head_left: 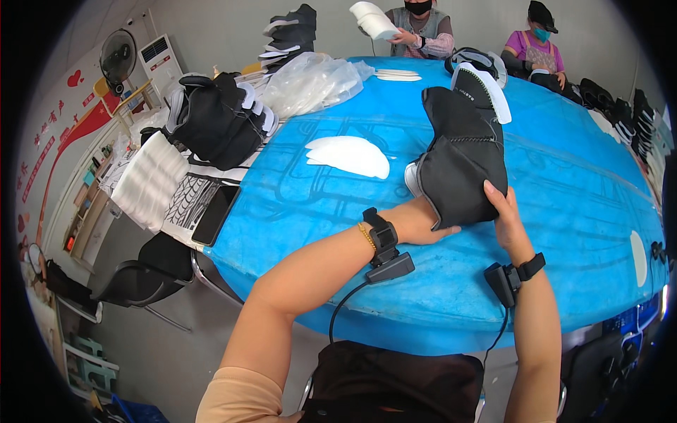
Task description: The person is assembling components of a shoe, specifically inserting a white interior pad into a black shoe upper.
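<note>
1. Leftmost, a standing fan (118,56) and a white air conditioner (161,62) stand by the wall, and a black chair (144,271) sits off the counter's near left corner.
2. Along the left edge of the blue-covered counter (282,229), from near to far, are a dark phone (216,215), a stack of white pads (149,182) and a heap of black pieces with white edges (215,123).
3. Near the far left corner lies a clear plastic bag (314,84); a taller black-and-white stack (290,35) rises behind it.
4. Several overlapping white inserts (348,156) lie flat on the left half of the counter.
5. Past the far edge, a masked person (427,28) holds up a white bundle (374,20).
6. The left hand (421,223), its wrist strapped with a black device (384,240), is at the lower left of the black padded piece; its grip is partly hidden, so I cannot tell whether it pinches.
7. The black padded piece (465,169) is held upright over the counter, nearer the right edge than the left, a white curved part at its top.
8. The right hand (508,218) presses its thumb on the piece's lower right side; its other fingers are mostly hidden.
9. Near the right edge lies one white oval pad (638,259).
</note>
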`<state>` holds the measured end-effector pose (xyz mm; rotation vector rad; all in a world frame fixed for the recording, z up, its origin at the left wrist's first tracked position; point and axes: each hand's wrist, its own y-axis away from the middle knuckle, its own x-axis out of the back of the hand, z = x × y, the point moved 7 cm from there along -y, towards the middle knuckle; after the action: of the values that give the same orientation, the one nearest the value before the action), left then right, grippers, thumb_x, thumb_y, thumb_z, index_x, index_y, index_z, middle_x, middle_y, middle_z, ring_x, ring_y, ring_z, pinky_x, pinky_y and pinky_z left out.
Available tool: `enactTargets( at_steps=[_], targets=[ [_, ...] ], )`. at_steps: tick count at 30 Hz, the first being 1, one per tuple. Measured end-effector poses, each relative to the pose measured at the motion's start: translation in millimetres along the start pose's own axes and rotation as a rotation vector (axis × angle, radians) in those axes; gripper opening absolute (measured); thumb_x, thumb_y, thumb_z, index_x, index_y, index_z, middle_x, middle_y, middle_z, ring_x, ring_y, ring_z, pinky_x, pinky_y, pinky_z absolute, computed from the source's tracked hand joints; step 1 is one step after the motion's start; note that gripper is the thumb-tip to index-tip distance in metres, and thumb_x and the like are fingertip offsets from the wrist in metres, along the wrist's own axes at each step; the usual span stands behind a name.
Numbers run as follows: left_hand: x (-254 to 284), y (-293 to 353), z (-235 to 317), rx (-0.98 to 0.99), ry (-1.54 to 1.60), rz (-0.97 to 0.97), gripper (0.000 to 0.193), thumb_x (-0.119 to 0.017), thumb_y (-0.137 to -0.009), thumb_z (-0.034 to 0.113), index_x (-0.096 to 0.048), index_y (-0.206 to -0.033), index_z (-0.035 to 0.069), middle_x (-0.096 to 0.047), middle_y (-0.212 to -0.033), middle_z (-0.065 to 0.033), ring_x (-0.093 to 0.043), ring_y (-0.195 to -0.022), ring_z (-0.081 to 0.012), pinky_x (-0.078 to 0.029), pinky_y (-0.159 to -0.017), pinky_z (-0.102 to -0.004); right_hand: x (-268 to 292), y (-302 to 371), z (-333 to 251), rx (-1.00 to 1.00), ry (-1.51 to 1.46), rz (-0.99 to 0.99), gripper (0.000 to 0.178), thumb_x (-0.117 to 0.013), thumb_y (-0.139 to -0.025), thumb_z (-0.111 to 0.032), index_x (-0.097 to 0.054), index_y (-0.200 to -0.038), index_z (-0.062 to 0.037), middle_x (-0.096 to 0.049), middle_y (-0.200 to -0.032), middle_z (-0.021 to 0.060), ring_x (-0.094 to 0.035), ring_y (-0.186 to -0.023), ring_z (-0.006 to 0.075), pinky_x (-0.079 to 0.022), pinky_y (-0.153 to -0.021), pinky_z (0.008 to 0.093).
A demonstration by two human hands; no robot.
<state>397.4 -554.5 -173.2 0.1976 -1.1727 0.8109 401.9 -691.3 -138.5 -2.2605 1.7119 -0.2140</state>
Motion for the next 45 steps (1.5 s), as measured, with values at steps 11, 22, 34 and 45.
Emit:
enactTargets(
  at_steps=[11, 22, 34, 45],
  targets=[
    [3.2, 1.7, 0.7, 0.046, 0.005, -0.022, 0.050, -0.052, -0.093, 0.042, -0.050, -0.130, 0.008, -0.053, -0.128, -0.0217, -0.050, -0.117, -0.0380, -0.040, -0.100, -0.0426, 4.2, 1.3, 8.0, -0.052, -0.005, 0.066, 0.059, -0.063, -0.086, -0.041, -0.053, -0.124, 0.0040, -0.057, -0.122, 0.0099, -0.049, -0.115, 0.0166, -0.030, -0.102, 0.0304],
    [2.9, 1.1, -4.1, -0.021, -0.020, 0.044, 0.049, -0.057, -0.091, 0.039, -0.052, -0.127, 0.006, -0.057, -0.120, -0.0221, -0.054, -0.108, -0.0392, -0.043, -0.095, -0.0433, 15.9, 3.2, 18.5, -0.108, -0.064, 0.159, 0.061, -0.066, -0.085, -0.038, -0.045, -0.125, 0.0024, -0.052, -0.126, 0.0113, -0.044, -0.121, 0.0183, -0.027, -0.106, 0.0329],
    [3.8, 0.5, -4.4, -0.045, -0.058, 0.055, 0.048, -0.059, -0.090, 0.037, -0.054, -0.124, 0.005, -0.059, -0.115, -0.0220, -0.056, -0.103, -0.0386, -0.044, -0.093, -0.0428, 11.1, 2.1, 11.4, -0.076, -0.016, 0.116, 0.059, -0.063, -0.088, -0.038, -0.048, -0.126, 0.0044, -0.053, -0.126, 0.0115, -0.047, -0.118, 0.0176, -0.031, -0.103, 0.0310],
    [6.1, -0.7, -2.6, -0.033, -0.033, 0.057, 0.044, -0.062, -0.088, 0.030, -0.055, -0.123, 0.005, -0.059, -0.115, -0.0215, -0.056, -0.104, -0.0386, -0.044, -0.093, -0.0428, 18.0, 3.0, 18.6, -0.093, -0.019, 0.173, 0.063, -0.064, -0.087, -0.039, -0.044, -0.128, 0.0049, -0.051, -0.128, 0.0127, -0.045, -0.120, 0.0187, -0.029, -0.104, 0.0314]
  ],
)
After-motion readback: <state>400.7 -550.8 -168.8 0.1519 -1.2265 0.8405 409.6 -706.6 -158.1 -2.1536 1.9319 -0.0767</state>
